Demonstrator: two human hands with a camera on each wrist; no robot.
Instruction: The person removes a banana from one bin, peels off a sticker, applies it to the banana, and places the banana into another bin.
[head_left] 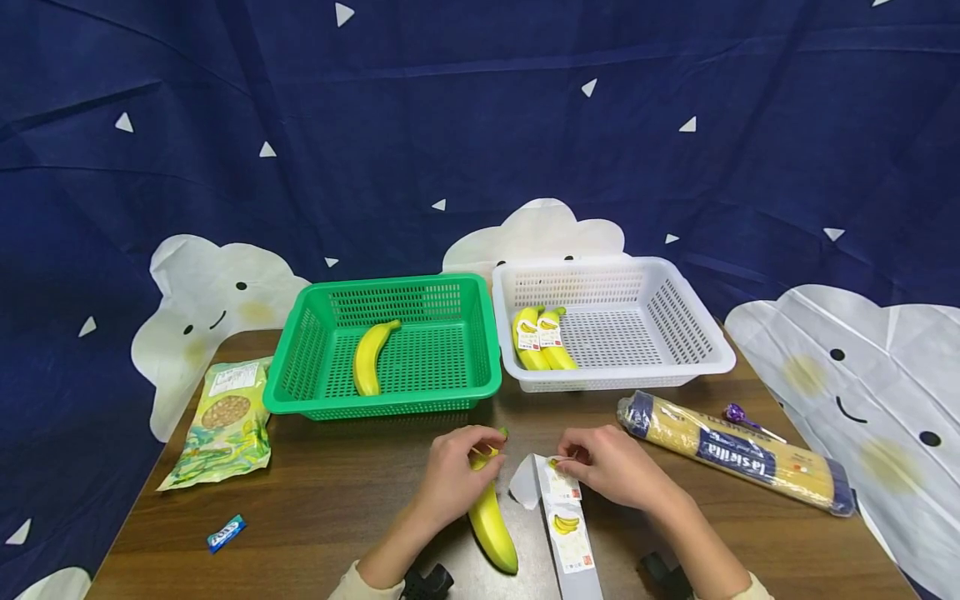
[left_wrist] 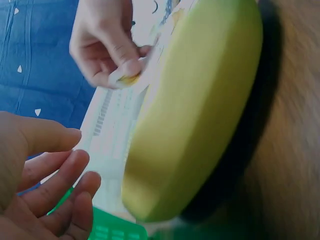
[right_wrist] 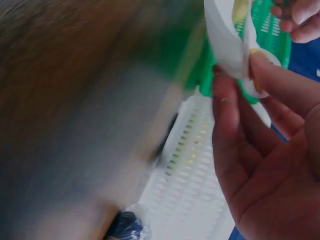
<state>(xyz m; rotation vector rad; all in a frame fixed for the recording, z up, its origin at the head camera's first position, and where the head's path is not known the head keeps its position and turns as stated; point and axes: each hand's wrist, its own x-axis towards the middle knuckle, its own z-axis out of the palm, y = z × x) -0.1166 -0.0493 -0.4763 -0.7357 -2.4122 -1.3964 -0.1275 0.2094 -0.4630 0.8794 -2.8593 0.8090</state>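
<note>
My left hand [head_left: 452, 475] is over the stem end of a yellow banana [head_left: 492, 529] lying on the table. In the left wrist view its fingers [left_wrist: 60, 182] are loosely bent and apart from the banana, with nothing between them. To the right, my right hand [head_left: 613, 468] pinches the top end of a white strip of banana-picture stickers [head_left: 568, 533] between thumb and fingers. The strip's backing paper [head_left: 526, 482] curls away to the left. Close up in the right wrist view, the thumb presses on the bent sticker end [right_wrist: 255, 82].
A green basket [head_left: 382, 407] with one banana [head_left: 371, 358] stands behind my left hand. Beside it, a white basket [head_left: 622, 377] holds two stickered bananas [head_left: 542, 342]. Pasta [head_left: 738, 450] and a purple lollipop [head_left: 735, 412] lie right; a green bag [head_left: 225, 421] and a blue packet [head_left: 226, 533] left.
</note>
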